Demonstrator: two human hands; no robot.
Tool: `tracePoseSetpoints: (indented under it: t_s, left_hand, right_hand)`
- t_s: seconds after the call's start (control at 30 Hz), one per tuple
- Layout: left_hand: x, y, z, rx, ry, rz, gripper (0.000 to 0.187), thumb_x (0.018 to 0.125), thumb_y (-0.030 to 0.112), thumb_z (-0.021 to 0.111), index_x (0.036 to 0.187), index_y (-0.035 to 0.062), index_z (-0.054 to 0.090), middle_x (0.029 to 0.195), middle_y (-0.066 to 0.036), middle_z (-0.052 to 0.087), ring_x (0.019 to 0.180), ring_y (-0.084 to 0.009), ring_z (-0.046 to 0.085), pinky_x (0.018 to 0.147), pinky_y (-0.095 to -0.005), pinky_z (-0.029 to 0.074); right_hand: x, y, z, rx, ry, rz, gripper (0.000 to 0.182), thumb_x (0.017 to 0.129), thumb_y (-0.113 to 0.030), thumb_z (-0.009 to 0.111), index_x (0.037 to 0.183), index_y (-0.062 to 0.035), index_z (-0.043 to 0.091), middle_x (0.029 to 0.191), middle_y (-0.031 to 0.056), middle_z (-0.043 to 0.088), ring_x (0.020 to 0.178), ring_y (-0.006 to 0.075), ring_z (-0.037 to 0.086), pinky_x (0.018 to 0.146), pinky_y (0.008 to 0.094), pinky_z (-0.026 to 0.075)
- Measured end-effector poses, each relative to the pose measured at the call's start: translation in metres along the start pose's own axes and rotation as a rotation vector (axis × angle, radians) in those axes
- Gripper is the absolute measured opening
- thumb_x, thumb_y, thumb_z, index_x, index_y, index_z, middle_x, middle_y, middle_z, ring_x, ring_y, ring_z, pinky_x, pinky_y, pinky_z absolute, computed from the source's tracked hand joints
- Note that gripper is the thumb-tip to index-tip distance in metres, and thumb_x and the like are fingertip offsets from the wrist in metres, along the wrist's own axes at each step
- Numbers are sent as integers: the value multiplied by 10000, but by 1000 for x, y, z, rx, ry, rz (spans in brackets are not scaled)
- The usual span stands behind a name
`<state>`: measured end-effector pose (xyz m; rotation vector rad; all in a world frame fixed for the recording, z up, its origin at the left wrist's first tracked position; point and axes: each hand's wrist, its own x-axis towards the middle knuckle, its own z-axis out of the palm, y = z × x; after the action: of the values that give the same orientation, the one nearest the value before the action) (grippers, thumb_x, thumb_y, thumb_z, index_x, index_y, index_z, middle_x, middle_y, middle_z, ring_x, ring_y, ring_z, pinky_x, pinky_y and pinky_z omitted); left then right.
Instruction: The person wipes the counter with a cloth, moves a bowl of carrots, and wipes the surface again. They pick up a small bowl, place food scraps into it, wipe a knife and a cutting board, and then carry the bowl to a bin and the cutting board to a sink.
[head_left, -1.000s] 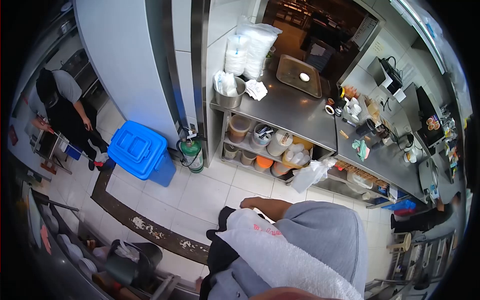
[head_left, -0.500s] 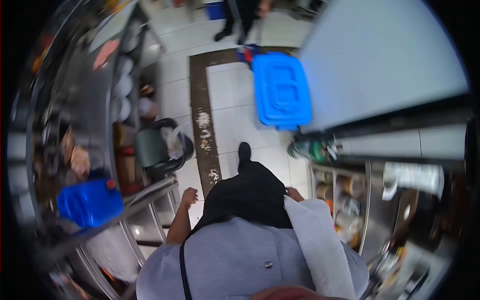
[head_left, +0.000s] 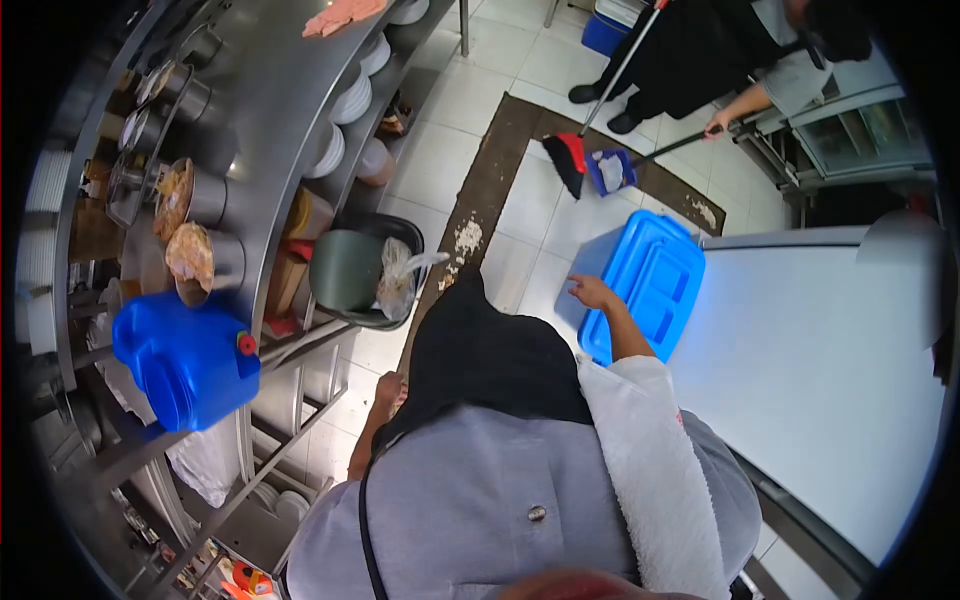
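My left hand (head_left: 391, 391) hangs low beside my black apron (head_left: 480, 350), its fingers curled in with nothing showing in them. Out in front, my right hand (head_left: 593, 291) is held with the index finger stretched forward, and it holds nothing. It overlaps the near side of a blue lidded bin (head_left: 655, 275) in this view. A white towel (head_left: 655, 470) hangs over my right shoulder. To the left, nearest my left hand, stands a dark waste bin (head_left: 345, 270) with a tied plastic bag (head_left: 397, 275) on it.
Ahead, a person (head_left: 690, 60) holds a red-and-black broom (head_left: 568, 160) and a blue dustpan (head_left: 611, 172) on the tiled floor. A steel counter (head_left: 270, 110) lines the left, with a blue jerrycan (head_left: 190, 360) and metal food pans (head_left: 225, 262). A large white surface (head_left: 810, 370) borders the right.
My right hand has come forward from beside my apron to in front of the blue bin. The view has shifted, so more of the person, broom and dustpan shows. My left hand stays low.
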<state>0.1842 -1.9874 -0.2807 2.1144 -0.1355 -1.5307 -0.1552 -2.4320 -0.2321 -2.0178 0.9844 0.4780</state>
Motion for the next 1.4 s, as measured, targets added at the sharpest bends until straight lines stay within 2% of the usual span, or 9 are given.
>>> tracePoseSetpoints:
  t_s: [0.2,0.3,0.63,0.8,0.93,1.13,1.2,1.27,1.4]
  left_hand:
    - [43,97,-2,73,23,47,137,873,212,486,876,91,550,637,-48,543,462,-158,496,402,-299,394]
    - [81,152,-16,-174,50,-97,178,881,242,496,937,89,566,672,-32,556,533,-138,536,446,-287,419]
    - [146,392,-17,-259,232,213,162,896,195,515,891,48,583,730,-41,590,576,-119,544,505,-262,439]
    - [152,513,4,-339,203,305,175,908,215,518,925,55,586,777,-30,598,660,-108,565,556,-242,432]
    - [162,614,-11,-329,175,446,198,921,227,523,971,41,571,869,-45,623,760,-119,586,659,-246,455]
    - [185,783,-67,-436,29,760,213,932,193,504,1019,10,572,912,-56,620,807,-135,594,723,-252,466]
    - [175,837,-89,-438,55,771,208,933,179,500,1018,2,571,913,-64,619,813,-132,591,732,-252,467]
    - [174,883,-111,-447,89,779,202,935,164,496,1016,-6,569,914,-72,618,819,-130,587,740,-251,467]
    - [194,906,-150,-557,244,654,180,927,141,509,999,-12,571,897,-79,610,798,-122,572,745,-250,469]
  right_hand:
    - [86,-25,-42,83,114,-1,428,811,-275,538,1171,-44,555,984,212,638,939,347,606,830,402,466]
    - [119,-22,-57,46,116,5,416,778,-278,575,1118,-40,595,979,213,640,934,341,613,837,389,470]
    - [274,-34,-199,-85,-7,-132,457,794,-294,553,1162,-24,571,1096,197,612,1021,371,574,903,390,451]
    - [350,-99,-308,-117,-36,-194,359,814,-321,549,845,15,668,837,262,622,824,402,612,760,453,479]
    - [423,-145,-371,-54,32,-459,365,805,-294,561,1030,-14,628,918,242,628,897,376,609,795,435,479]
    - [515,-204,-455,-164,-36,-355,386,811,-259,549,1125,-38,584,1041,225,614,992,359,583,869,424,458]
    - [528,-218,-485,-81,-71,-290,372,817,-251,554,1123,-42,585,1042,229,612,992,365,578,881,428,448]
    - [553,-221,-516,-172,146,-453,324,812,-207,584,1067,-8,596,899,191,650,830,339,622,737,403,488]
    - [571,-271,-612,-5,301,-312,308,809,-200,585,1066,-33,606,945,205,621,884,377,595,785,430,474]
